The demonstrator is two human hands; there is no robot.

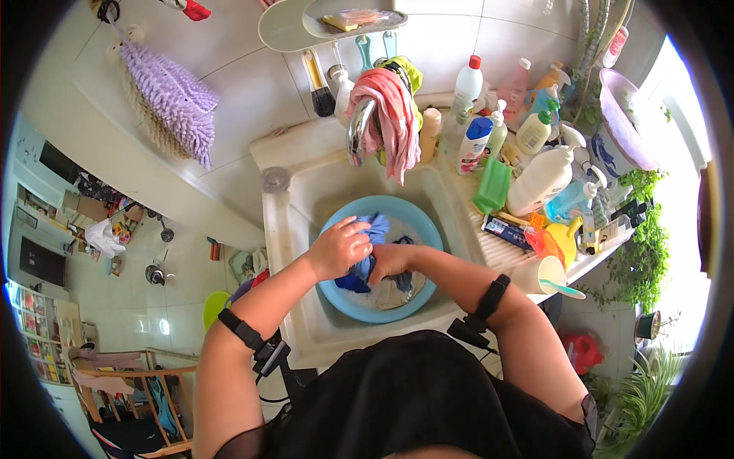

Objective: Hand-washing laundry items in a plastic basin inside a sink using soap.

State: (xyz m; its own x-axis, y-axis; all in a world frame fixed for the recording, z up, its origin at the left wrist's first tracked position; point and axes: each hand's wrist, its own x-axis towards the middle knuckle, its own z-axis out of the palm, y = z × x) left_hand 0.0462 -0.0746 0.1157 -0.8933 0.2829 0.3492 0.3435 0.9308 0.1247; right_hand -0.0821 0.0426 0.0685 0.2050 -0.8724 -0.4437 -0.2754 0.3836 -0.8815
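A light blue basin (345,302) sits in the white sink (294,229), holding soapy water and a blue cloth (375,228). My left hand (338,249) is closed around the upper part of the blue cloth. My right hand (391,262) grips the lower part of the same cloth, just over the water. The two hands touch each other above the middle of the basin. Part of the cloth hangs dark and wet between them.
A metal tap (358,131) draped with a pink cloth (394,122) arches over the sink. Several bottles (539,180) and a white cup (540,274) crowd the counter at right. A purple mop-like duster (172,99) hangs on the tiled wall at left.
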